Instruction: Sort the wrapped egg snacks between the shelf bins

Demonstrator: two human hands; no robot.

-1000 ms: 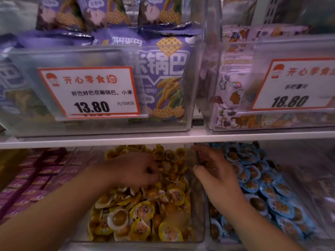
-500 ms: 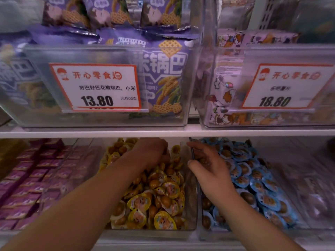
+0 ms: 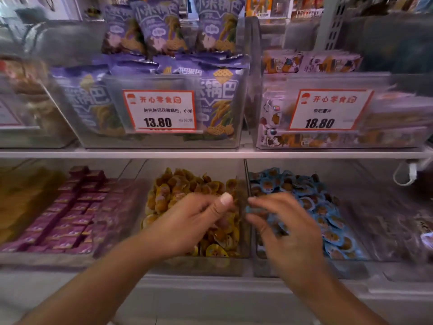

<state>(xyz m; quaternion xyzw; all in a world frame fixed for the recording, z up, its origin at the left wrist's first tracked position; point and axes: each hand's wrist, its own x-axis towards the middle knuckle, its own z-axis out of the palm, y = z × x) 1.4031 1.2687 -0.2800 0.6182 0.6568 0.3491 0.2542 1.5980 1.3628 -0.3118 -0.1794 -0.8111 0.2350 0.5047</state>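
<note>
Head view: hands are working over the lower shelf, either side of the clear divider (image 3: 246, 184) that is separating the two egg-snack bins. Left hand (image 3: 194, 221) is hovering above the yellow-wrapped egg snacks (image 3: 185, 186), its fingers curling in with the thumb lying across them; whether it is pinching a packet I cannot tell (blur is hiding the fingertips). Right hand (image 3: 281, 221) is sitting just right of the divider, and its fingers (image 3: 255, 202) are pinching a blue-wrapped egg snack (image 3: 254, 209) at the near left edge of the blue-wrapped egg snacks (image 3: 316, 202). That packet is lying flat, pointing left toward the divider, so the right hand is nearer and the blue pile is lying just to its right. Packets are small, rounded, glossy film blisters over brown eggs, probably slippery and light. Bin walls are hard clear plastic.
</note>
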